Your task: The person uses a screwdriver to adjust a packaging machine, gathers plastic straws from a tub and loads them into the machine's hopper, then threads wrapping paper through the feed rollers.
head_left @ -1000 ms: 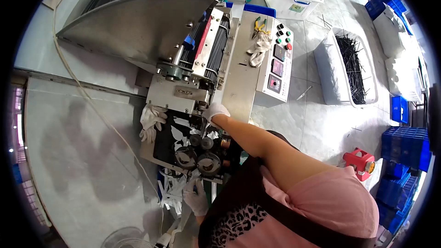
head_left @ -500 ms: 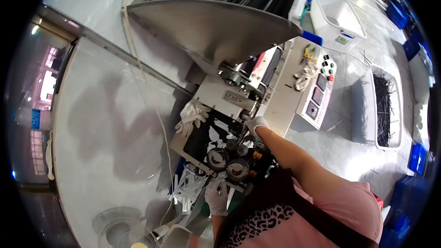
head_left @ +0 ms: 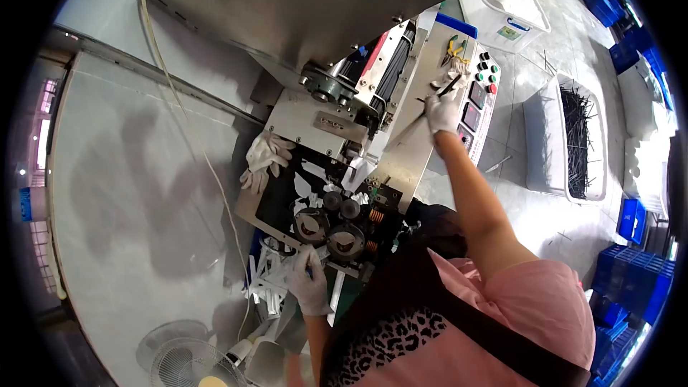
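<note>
My right hand (head_left: 442,112), in a white glove, is closed around a dark, thin tool (head_left: 450,87) above the metal top of the machine (head_left: 401,161), beside the control panel (head_left: 474,110). My gloved left hand (head_left: 308,279) is at the machine's front edge, just below the two round rollers (head_left: 346,241). Its fingers are drawn together, and what they hold, if anything, is too small to name. White strips (head_left: 267,283) hang beside it. A metal hopper (head_left: 308,11) stands over the machine.
A spare pair of gloves (head_left: 265,159) lies on the machine's left corner. Yellow-handled pliers (head_left: 454,50) rest near the panel. On the floor at right stands a bin of black strips (head_left: 532,140). A fan (head_left: 193,364) is at the bottom left, and a cord (head_left: 208,161) runs down the left.
My right hand has moved from the machine's feed area up and right toward the control panel, with a dark tool in it. My left hand remains by the rollers. The view has shifted.
</note>
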`<state>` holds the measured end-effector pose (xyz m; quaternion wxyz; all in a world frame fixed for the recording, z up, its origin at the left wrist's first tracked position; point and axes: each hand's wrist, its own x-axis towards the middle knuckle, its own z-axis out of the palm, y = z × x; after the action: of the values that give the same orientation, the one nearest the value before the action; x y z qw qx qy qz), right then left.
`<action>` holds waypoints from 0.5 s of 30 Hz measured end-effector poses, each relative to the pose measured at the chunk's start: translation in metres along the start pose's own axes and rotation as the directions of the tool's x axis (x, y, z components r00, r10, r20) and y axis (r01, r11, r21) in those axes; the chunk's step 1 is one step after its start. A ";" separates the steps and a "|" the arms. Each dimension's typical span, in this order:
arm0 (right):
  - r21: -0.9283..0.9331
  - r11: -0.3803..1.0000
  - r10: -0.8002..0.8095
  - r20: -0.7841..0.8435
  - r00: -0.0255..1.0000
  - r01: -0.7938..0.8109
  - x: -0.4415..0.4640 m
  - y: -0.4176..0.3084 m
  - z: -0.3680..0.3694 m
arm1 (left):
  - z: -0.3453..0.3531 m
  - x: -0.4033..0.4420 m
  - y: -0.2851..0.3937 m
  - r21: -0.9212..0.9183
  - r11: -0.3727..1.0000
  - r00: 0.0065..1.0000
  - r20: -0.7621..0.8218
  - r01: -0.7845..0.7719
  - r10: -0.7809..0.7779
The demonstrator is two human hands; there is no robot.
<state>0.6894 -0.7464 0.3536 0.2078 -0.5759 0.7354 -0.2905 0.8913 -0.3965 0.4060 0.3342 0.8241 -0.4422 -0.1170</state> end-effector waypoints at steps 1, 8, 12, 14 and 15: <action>0.238 0.970 -0.060 0.038 0.997 0.049 0.005 0.016 -0.001 | 0.003 0.013 0.011 0.016 0.996 0.995 -0.057 -0.082 0.083; 0.058 0.766 0.191 0.931 0.312 -0.640 -0.103 -0.003 -0.017 | 0.077 0.119 0.027 0.087 0.986 0.971 0.204 -0.140 0.120; -0.075 0.753 0.309 0.918 0.251 -0.653 -0.119 -0.016 0.004 | 0.111 0.147 0.017 0.203 0.965 0.917 0.392 -0.166 0.075; -0.041 0.756 0.307 0.904 0.299 -0.653 -0.125 -0.011 0.023 | 0.114 0.152 0.022 0.359 0.924 0.846 0.528 -0.135 -0.081; -0.004 0.770 0.297 0.887 0.353 -0.639 -0.128 -0.010 0.029 | 0.117 0.153 0.019 0.338 0.925 0.832 0.553 -0.175 -0.044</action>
<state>0.7473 -0.6299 0.3352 0.7117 -0.3544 0.6062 -0.0199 0.9102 -0.5796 0.3467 0.0334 0.7877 -0.5618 -0.2508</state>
